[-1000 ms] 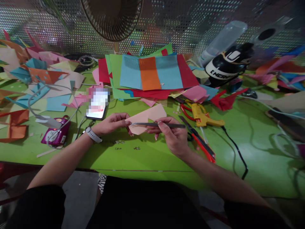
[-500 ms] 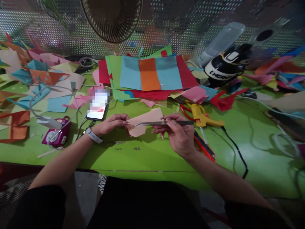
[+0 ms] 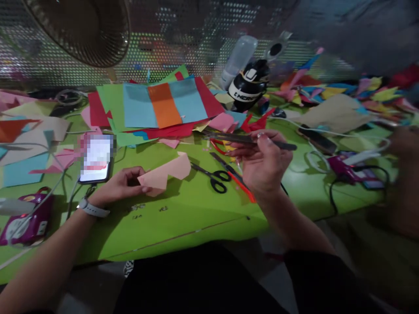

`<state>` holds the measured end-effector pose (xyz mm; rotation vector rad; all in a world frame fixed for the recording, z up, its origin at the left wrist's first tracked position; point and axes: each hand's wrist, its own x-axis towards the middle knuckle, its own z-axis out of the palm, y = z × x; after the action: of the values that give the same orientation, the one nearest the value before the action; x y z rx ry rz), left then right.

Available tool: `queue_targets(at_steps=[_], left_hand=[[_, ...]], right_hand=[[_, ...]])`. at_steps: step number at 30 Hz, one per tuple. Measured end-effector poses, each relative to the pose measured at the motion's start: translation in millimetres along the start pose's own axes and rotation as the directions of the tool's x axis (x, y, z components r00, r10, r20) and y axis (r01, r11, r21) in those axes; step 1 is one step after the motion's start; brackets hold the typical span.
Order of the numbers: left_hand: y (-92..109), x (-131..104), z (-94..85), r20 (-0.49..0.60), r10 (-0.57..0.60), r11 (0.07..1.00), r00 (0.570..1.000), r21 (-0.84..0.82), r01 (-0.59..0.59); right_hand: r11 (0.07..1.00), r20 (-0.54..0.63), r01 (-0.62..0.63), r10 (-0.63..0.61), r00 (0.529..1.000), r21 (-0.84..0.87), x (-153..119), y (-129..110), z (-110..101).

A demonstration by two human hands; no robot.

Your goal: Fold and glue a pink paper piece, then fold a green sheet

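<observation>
My left hand (image 3: 126,185) pinches the left end of a folded light-pink piece of paper (image 3: 163,174), which juts rightward above the green table. My right hand (image 3: 266,163) is closed around metal tweezers (image 3: 242,138), whose tips point left, apart from the paper. Black-handled scissors (image 3: 212,174) lie between the two hands. Beside them, partly under my right hand, is a red-handled tool (image 3: 242,186). Several tiny bits (image 3: 138,206) rest on the table below the paper. The yellow glue gun is mostly hidden behind my right hand.
A lit phone (image 3: 96,159) lies left, near a purple power socket (image 3: 28,220) with cables. Stacked coloured paper (image 3: 137,104), a fan (image 3: 81,30) and a black bottle (image 3: 250,85) stand behind. At the right edge another person's arm (image 3: 401,183) shows, blurred.
The view has swung to the right. My right hand has drawn the tweezers away from the pink paper, up and rightward. The scissors have come into sight; my left hand keeps the paper.
</observation>
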<state>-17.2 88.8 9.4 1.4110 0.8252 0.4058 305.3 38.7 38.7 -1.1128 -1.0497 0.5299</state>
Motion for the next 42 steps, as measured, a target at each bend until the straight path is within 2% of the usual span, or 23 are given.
queue_targets(at_steps=[2,4,6,7,8,9,11,12,13,14,15,20,25,27,28,29,31,33,34,36,38,40,42], left_hand=[[-0.4,1.2,-0.7,-0.004,-0.017,1.0,1.0,0.009,0.017],[-1.3,2.2,-1.3,-0.007,-0.026,0.999,1.0,0.019,0.026],[-2.8,3.2,-2.8,-0.01,-0.018,0.999,1.0,0.03,0.018],[-3.8,3.9,-4.1,-0.014,-0.009,0.999,1.0,0.037,0.009],[-4.9,4.6,-5.7,-0.02,0.002,0.999,1.0,0.044,-0.001],[-5.9,5.4,-7.5,-0.03,0.013,0.999,0.999,0.053,-0.011],[-7.4,6.7,-10.1,-0.055,0.027,0.997,0.998,0.067,-0.023],[-7.7,7.1,-10.5,-0.064,0.027,0.997,0.998,0.072,-0.022],[-7.8,7.1,-10.2,-0.072,0.026,0.997,0.997,0.073,-0.021],[-7.7,6.8,-9.2,-0.073,0.021,0.997,0.997,0.072,-0.015],[-7.7,6.5,-7.7,-0.076,0.022,0.997,0.997,0.072,-0.017],[-12.1,5.7,-2.3,-0.068,0.077,0.997,0.995,0.034,-0.075],[-16.0,4.4,-0.7,-0.053,0.122,0.991,0.991,0.059,-0.119],[-15.5,3.7,-0.3,-0.053,0.129,0.99,0.99,0.064,-0.125],[-15.2,3.4,-0.5,-0.053,0.129,0.99,0.99,0.067,-0.126],[-14.9,3.2,-1.0,-0.053,0.129,0.99,0.99,0.071,-0.125],[-14.6,3.1,-3.0,-0.057,0.129,0.989,0.99,0.082,-0.124],[-15.0,3.7,-6.0,-0.066,0.14,0.987,0.988,0.086,-0.134],[-15.6,4.4,-7.6,-0.061,0.141,0.987,0.988,0.092,-0.135],[-17.2,6.3,-10.6,-0.062,0.148,0.985,0.987,0.102,-0.142],[-18.3,7.9,-12.1,-0.063,0.152,0.985,0.986,0.09,-0.146],[-17.8,8.3,-11.5,-0.07,0.146,0.987,0.987,0.077,-0.141],[-16.1,7.5,-9.4,-0.084,0.133,0.99,0.987,0.063,-0.128]], right_hand=[[1.0,-0.024,0.005,-0.006,1.0,-0.022,3.7,9.0,-15.3],[0.999,0.027,0.017,-0.016,1.0,-0.04,-0.2,18.8,-28.0],[0.991,0.171,0.079,-0.059,0.983,-0.113,-10.3,27.9,-37.3],[0.973,0.286,0.154,-0.101,0.953,-0.169,-16.3,32.0,-40.8],[0.938,0.415,0.264,-0.154,0.897,-0.223,-22.2,35.9,-43.5],[0.879,0.539,0.4,-0.213,0.815,-0.258,-27.6,39.8,-45.7],[0.704,0.739,0.661,-0.296,0.605,-0.259,-35.8,47.2,-48.8],[0.615,0.802,0.751,-0.31,0.51,-0.24,-38.6,50.5,-50.2],[0.544,0.841,0.807,-0.308,0.445,-0.228,-40.7,53.4,-51.4],[0.496,0.864,0.839,-0.3,0.405,-0.222,-42.4,55.7,-52.5],[0.47,0.876,0.855,-0.291,0.386,-0.221,-43.7,57.5,-53.6],[0.457,0.879,0.864,-0.295,0.374,-0.214,-47.4,58.9,-54.5],[0.469,0.911,0.872,-0.283,0.301,-0.143,-48.1,50.4,-51.7],[0.483,0.915,0.862,-0.26,0.309,-0.154,-43.3,47.3,-54.4],[0.483,0.906,0.856,-0.254,0.339,-0.185,-38.3,46.4,-57.1],[0.477,0.885,0.845,-0.25,0.392,-0.24,-31.4,45.9,-60.7],[0.432,0.805,0.795,-0.222,0.551,-0.425,-12.3,46.0,-69.9],[0.341,0.685,0.675,-0.11,0.72,-0.655,10.3,47.7,-79.8],[0.279,0.634,0.614,-0.023,0.773,-0.738,21.3,49.3,-84.2],[0.196,0.585,0.554,0.187,0.789,-0.81,39.3,54.5,-90.9],[0.181,0.561,0.532,0.321,0.763,-0.827,49.9,62.2,-94.1],[0.198,0.567,0.532,0.35,0.746,-0.823,53.1,70.4,-94.9],[0.219,0.593,0.551,0.321,0.739,-0.805,51.9,76.6,-96.0]])
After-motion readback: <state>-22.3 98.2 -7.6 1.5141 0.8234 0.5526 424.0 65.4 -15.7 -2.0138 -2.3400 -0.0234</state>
